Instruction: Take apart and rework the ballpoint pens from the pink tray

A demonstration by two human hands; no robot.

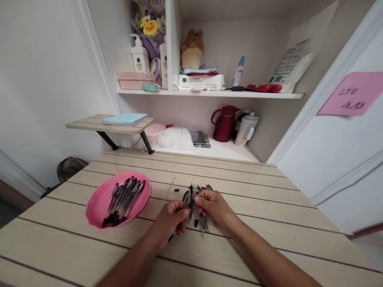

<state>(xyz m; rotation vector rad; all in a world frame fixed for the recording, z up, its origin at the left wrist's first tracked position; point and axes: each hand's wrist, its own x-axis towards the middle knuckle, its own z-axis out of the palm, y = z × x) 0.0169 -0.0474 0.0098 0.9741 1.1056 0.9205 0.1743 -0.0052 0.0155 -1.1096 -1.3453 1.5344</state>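
Left forearm: in from lower left, angled up toward mid-tabletop [269,247]; wrist low.
Left hand [174,219]: fingers curled, thumb and forefinger drawn nearly together beside a black pen part [191,194]; dark tip shows below the palm. Firm hold or not, can't tell.
Right forearm: in from lower right, slanting up-left, longer reach.
Right hand [213,204]: thumb and forefinger pinched, other fingers folded, over the loose pen parts [204,224]. What's in the pinch, can't tell.
Pen parts: mid-tabletop, short of the far edge, under and between both hands.
Black cap [176,190]: alone, toward the far edge from left hand.
Pink tray [91,213]: nearer the left edge, bearing a pen bundle [125,201].
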